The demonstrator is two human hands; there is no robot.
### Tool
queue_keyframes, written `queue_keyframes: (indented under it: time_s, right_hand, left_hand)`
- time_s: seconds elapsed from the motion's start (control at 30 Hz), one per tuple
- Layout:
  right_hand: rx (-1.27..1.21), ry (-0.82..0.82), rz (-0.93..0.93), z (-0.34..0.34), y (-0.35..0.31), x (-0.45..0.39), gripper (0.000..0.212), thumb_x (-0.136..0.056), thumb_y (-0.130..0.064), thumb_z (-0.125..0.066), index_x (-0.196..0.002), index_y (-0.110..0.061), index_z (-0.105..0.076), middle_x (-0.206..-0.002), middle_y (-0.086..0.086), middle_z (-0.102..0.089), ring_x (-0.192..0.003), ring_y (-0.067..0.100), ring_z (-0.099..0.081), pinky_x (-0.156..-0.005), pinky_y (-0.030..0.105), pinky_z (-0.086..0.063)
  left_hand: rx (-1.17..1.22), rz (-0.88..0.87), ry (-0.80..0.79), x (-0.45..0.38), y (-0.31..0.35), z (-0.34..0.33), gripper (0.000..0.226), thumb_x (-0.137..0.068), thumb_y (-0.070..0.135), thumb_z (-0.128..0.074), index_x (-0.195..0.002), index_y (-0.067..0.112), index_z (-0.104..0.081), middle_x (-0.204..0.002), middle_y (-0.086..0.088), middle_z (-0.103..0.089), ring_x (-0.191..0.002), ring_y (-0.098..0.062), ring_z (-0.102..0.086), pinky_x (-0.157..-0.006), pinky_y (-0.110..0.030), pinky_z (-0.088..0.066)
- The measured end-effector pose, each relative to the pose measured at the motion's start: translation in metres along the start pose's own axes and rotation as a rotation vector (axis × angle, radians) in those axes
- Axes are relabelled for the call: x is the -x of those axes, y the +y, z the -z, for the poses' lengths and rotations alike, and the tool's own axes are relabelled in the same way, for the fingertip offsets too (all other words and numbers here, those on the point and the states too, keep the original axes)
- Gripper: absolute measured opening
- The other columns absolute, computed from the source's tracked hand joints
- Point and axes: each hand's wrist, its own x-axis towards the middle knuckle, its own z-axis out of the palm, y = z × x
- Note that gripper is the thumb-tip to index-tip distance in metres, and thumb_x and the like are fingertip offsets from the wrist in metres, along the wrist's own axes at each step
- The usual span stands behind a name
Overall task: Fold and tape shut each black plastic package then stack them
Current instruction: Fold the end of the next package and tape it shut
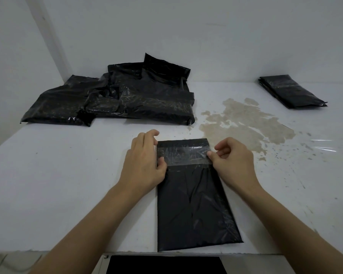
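white table point(67, 175); one package point(194, 204), taped; two hands point(145, 163) point(234, 163) pinching

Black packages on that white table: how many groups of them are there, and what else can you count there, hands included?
Package being taped: 1
Loose heap of packages, far left; how many is unclear: 1
Neat stack of packages, far right: 1
Strip of clear tape across the near package: 1
Hands, left hand and right hand: 2
Brown stain on the table: 1
Total: 7
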Motion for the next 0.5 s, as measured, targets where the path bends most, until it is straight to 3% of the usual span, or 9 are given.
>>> queue_keyframes:
  time_s: [0.13,0.2,0.27,0.37,0.5]
  right_hand:
    - [0.081,0.057,0.111,-0.0062,-0.0059,0.0045,0.014,-0.083,-0.011,-0.067,-0.088,-0.009,-0.054,-0.091,0.004,-0.045,-0.073,0.007,-0.043,-0.064,-0.002,-0.032]
    - [0.131,0.075,0.178,-0.007,-0.0085,0.0076,0.005,-0.085,-0.009,-0.066,-0.087,-0.006,-0.063,-0.094,0.004,-0.04,-0.083,0.014,-0.044,-0.065,0.005,-0.032]
    - [0.245,0.039,0.192,-0.0077,-0.0087,0.0082,0.012,-0.089,-0.015,-0.061,-0.091,-0.008,-0.07,-0.091,0.002,-0.043,-0.095,0.018,-0.041,-0.063,0.016,-0.028]
    - [0.348,-0.046,0.204,-0.0089,-0.0083,0.0069,0.024,-0.096,-0.02,-0.05,-0.102,-0.008,-0.071,-0.091,0.008,-0.055,-0.096,0.019,-0.04,-0.068,0.023,-0.029]
    - [0.405,-0.079,0.216,-0.0118,-0.0081,0.0068,0.03,-0.099,-0.018,-0.043,-0.098,-0.004,-0.069,-0.087,0.01,-0.057,-0.084,0.014,-0.03,-0.066,0.024,-0.026]
  left_hand:
    - [-0.183,-0.165,0.127,0.0025,0.0013,-0.0012,0.026,-0.066,0.004,-0.066,-0.089,0.01,-0.057,-0.088,-0.006,-0.052,-0.083,-0.022,-0.046,-0.062,-0.031,-0.032]
    - [-0.245,-0.273,0.15,0.0037,0.0015,-0.0016,0.014,-0.065,0.004,-0.059,-0.077,0.013,-0.061,-0.08,-0.002,-0.054,-0.079,-0.017,-0.039,-0.059,-0.03,-0.029]
    - [-0.284,-0.33,0.143,0.0039,-0.0001,-0.0026,0.015,-0.067,0.006,-0.057,-0.072,0.015,-0.067,-0.075,0.002,-0.06,-0.077,-0.017,-0.038,-0.057,-0.03,-0.029]
    - [-0.312,-0.312,0.138,0.0049,-0.002,-0.002,0.017,-0.071,0.011,-0.057,-0.072,0.019,-0.072,-0.071,0.007,-0.066,-0.075,-0.017,-0.046,-0.057,-0.028,-0.029]
    - [-0.36,-0.186,0.126,0.0094,0.003,0.0014,0.011,-0.07,0.018,-0.063,-0.07,0.017,-0.074,-0.068,0.006,-0.068,-0.067,-0.022,-0.056,-0.055,-0.029,-0.028]
